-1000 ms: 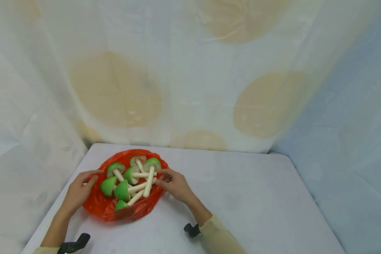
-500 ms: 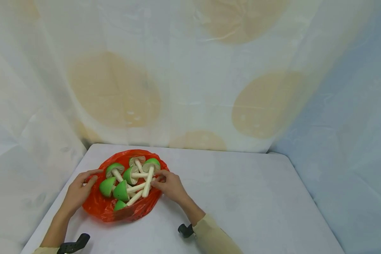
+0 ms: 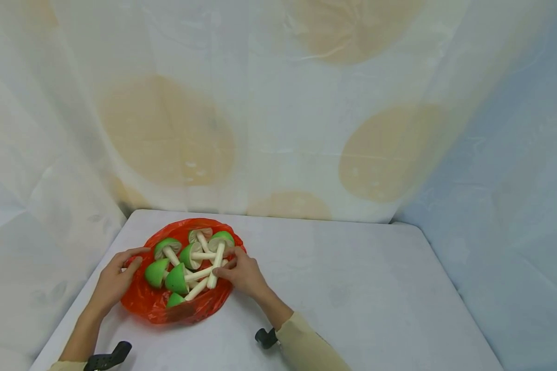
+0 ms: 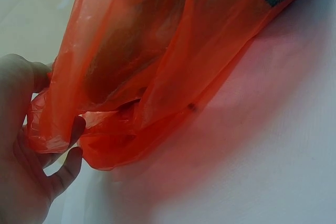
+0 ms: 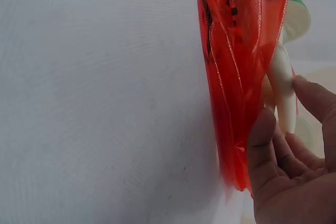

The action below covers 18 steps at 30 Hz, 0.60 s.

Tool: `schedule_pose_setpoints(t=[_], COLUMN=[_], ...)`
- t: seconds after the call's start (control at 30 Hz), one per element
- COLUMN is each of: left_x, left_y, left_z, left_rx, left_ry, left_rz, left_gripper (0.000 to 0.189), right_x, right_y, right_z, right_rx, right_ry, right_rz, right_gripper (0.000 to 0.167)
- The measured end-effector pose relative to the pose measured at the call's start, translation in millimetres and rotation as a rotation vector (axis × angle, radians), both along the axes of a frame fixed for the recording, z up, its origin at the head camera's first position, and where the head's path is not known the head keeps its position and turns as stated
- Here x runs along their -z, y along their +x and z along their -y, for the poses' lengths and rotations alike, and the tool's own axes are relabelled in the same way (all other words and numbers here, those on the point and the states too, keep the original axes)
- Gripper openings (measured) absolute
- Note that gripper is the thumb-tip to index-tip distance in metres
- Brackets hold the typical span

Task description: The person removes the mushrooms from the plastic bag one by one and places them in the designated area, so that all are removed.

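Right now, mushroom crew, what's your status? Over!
Left hand holding red bag. Right hand touching one mushroom stem. Other mushrooms crowded close around it.

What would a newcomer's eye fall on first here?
Probably the bright red plastic bag, spread open toward the left of the white table and heaped with green-capped mushrooms. Next, the left hand at the bag's left edge and the right hand at a pale stem on its right side.

right grip (image 3: 243, 273) shifted left, thumb (image 3: 223, 273) now across a mushroom stem (image 3: 218, 256)
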<state>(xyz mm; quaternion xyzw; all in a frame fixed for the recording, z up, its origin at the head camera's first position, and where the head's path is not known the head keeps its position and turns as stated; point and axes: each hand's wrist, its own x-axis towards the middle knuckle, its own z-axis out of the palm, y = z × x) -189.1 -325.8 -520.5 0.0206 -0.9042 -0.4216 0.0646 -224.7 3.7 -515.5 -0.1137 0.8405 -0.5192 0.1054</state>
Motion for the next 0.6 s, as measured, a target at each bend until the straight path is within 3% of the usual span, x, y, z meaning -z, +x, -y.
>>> schedule_pose_setpoints(t=[0.27, 0.6], left_x=[-0.3, -0.1], left_y=[2.0, 1.9], left_z=[0.0, -0.1], left_rx=[-0.002, -0.016], left_ry=[0.007, -0.023], left_rz=[0.006, -0.009], left_gripper=[0.043, 0.042], right_x=[2.2, 1.8], right_y=[1.8, 1.3], right_z=[2.4, 0.8], right_rx=[-0.017, -0.035], right_ry=[-0.087, -0.1], right_rz=[0.067, 0.076], right_gripper=[0.049, 0.048])
